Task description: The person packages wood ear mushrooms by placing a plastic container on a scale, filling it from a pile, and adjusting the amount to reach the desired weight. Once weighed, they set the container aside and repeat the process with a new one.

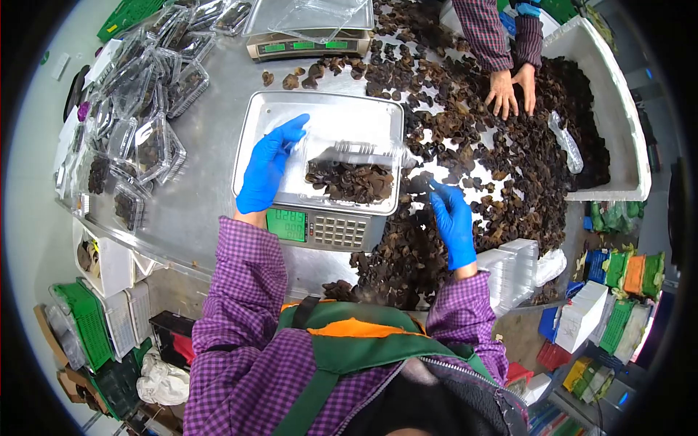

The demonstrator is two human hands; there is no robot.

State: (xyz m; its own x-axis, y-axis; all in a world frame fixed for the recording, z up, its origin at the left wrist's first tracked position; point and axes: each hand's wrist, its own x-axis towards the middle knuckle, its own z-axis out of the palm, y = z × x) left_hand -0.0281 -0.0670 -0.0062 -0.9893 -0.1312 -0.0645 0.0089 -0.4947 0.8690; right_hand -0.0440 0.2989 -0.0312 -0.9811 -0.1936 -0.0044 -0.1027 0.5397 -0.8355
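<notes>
My left hand [267, 166], in a blue glove, is over the left part of the scale's white pan [280, 109]. Its fingers stretch apart beside a clear plastic clamshell box [356, 154], whose lid is blurred. Dark wood ear mushrooms [352, 182] fill the box on the pan. Below the pan, the scale's display [286, 224] glows green. My right hand [452, 221], also gloved in blue, is right of the scale above loose mushrooms. Its fingertips close on a dark, blurred mushroom piece [417, 182].
Filled clear boxes [149, 138] are heaped at the left. A second scale [309, 45] stands at the back. Another person's hands [511, 91] touch mushrooms by a white foam bin [618, 94]. Stacked clear trays [512, 272] lie at the table's right front; crates [87, 320] stand below left.
</notes>
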